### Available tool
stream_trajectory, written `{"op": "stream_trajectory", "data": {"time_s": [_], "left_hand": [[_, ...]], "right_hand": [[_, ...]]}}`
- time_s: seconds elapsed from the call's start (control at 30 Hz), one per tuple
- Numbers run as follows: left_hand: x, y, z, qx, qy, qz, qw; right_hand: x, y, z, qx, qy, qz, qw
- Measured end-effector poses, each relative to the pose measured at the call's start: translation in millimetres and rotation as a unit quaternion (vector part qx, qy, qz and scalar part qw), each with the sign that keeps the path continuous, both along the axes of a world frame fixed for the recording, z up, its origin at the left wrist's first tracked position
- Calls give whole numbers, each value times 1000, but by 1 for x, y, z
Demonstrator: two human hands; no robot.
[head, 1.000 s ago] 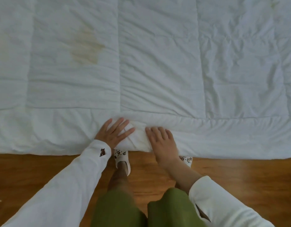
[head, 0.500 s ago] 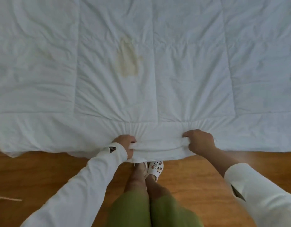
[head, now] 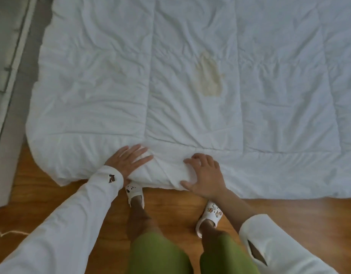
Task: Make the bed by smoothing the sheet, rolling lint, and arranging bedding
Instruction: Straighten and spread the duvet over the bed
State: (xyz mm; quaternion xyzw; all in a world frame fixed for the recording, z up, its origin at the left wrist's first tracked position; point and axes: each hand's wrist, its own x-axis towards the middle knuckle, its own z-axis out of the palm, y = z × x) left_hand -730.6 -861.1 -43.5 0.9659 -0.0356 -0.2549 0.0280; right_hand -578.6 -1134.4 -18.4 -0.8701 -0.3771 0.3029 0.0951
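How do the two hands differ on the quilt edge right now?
The left hand lies flat with straight, spread fingers pressing the quilt; the right hand has bent fingers and its thumb round a bunched fold. The left wrist is covered by its white cuff; the right forearm is bare. Both rest on the quilt's near edge, above the wood floor.

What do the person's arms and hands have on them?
Both arms wear long white sleeves. The left sleeve has a buttoned cuff with a small dark mark. The right sleeve is pushed up the forearm and shows an open slit near its cuff. The left hand and right hand are bare, with no gloves.
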Motion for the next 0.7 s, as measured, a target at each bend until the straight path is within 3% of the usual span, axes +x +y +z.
{"op": "stream_trajectory", "data": {"time_s": [0.2, 0.37, 0.5, 0.6, 0.7], "left_hand": [[-41, 105, -12, 18, -46, -17, 999], [-70, 157, -11, 25, -24, -6, 999], [-80, 172, 4, -17, -4, 140, 990], [-72, 179, 11, -96, 120, 241, 958], [-87, 152, 17, -86, 193, 213, 954]], "right_hand": [[-92, 148, -18, -44, -99, 101, 989], [-88, 240, 6, -138, -112, 132, 975], [-72, 240, 21, -153, -61, 123, 979], [-78, 234, 25, -162, -32, 92, 982], [-100, 217, 22, -193, 13, 135, 972]]}}
